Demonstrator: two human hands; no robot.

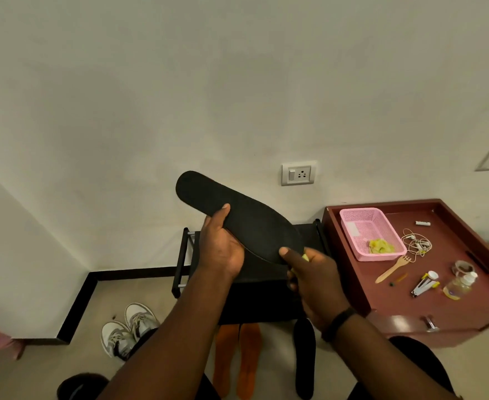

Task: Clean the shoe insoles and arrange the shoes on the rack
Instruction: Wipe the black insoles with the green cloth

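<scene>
While left hand (223, 249) grips, insole (237, 215) over fingers (291, 280).

Both forearms reach forward and up, converging at centre. Left hand (223, 249): palm up, thumb pressed on top of the black insole (237, 220), fingers beneath. Right hand (312, 278): thumb on the insole's near end, fingers curled, apparently round something yellow.

Black insole (246, 220) aloft, tilted

Dim warm light, wide-angle distortion, soft edges
</scene>
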